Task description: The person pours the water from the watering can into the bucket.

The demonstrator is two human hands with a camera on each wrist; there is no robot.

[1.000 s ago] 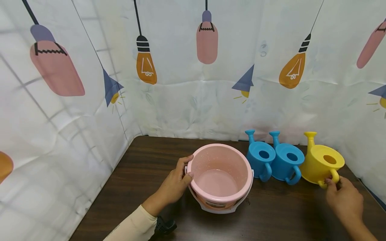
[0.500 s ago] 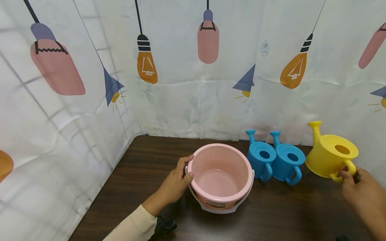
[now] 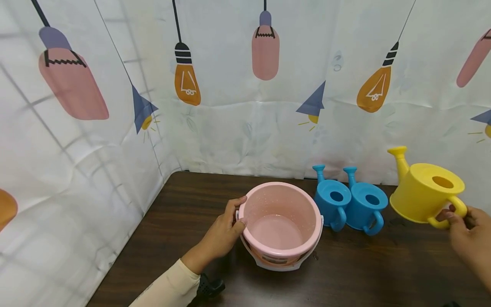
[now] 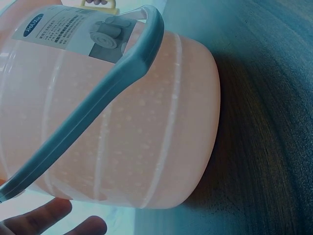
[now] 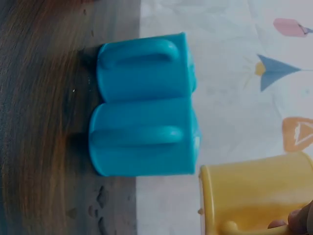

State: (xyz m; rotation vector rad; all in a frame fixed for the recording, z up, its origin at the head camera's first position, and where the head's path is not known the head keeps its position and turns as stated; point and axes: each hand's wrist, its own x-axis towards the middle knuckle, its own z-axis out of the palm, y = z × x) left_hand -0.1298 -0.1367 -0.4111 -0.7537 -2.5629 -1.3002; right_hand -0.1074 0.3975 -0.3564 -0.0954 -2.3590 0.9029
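Note:
A pink bucket point(image 3: 278, 251) with a white carrying handle point(image 4: 98, 103) stands upright on the dark wooden table. At its left side my left hand point(image 3: 220, 232) grips the rim, thumb and index finger lying at the edge. My right hand point(image 3: 469, 238) holds a yellow watering can point(image 3: 426, 192) by its handle, with the can raised above the table at the right. In the right wrist view the can shows at the lower right, and only some fingertips point(image 5: 301, 220) appear beside its handle.
Two blue watering cans, one nearer point(image 3: 331, 200) the bucket and another point(image 3: 366, 207) right of it, stand side by side at the table's back edge. A patterned white curtain point(image 3: 238, 136) hangs behind. Dark wet spots point(image 5: 101, 196) mark the wood.
My right hand has lifted the yellow watering can off the table, moving it up and to the right. The left hand and the bucket have stayed in place.

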